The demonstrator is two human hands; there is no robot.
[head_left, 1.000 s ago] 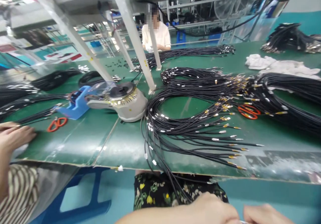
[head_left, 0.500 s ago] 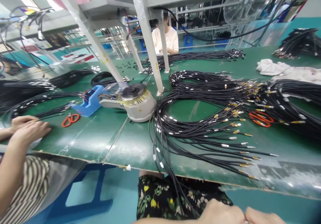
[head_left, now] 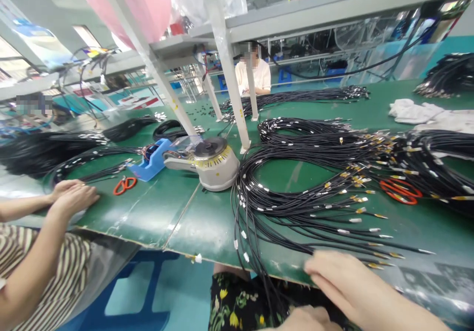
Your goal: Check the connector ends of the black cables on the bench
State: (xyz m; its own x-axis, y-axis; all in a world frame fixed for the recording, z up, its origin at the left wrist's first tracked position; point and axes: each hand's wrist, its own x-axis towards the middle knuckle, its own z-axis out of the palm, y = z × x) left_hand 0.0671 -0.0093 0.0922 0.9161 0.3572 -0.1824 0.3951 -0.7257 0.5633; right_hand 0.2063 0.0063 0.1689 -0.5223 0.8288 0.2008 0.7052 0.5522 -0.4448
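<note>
My right hand (head_left: 342,279) is at the table's front edge, below the fanned cable ends. Its fingers are bent and close together, and what they hold, if anything, is hidden. Lower down, my left hand (head_left: 305,319) is curled at the bottom edge of the view, partly cut off; its grip is also hidden. A large looped bundle of black cables (head_left: 274,202), with white labels and yellowish or metal tips, lies in front of me. Several strands (head_left: 264,281) hang over the edge toward my lap, near my left hand.
Left of the bundle stands a round tape dispenser (head_left: 218,170), then a blue tape holder (head_left: 150,165) and orange-handled scissors (head_left: 125,185). More orange-handled scissors (head_left: 402,191) lie right. A co-worker's hands (head_left: 76,197) rest at far left. Shelf posts (head_left: 237,99) rise from the table (head_left: 211,222).
My right hand has moved up and left to the table edge, away from my left hand, which has shifted left and lower in view. The whole view has tilted upward slightly.
</note>
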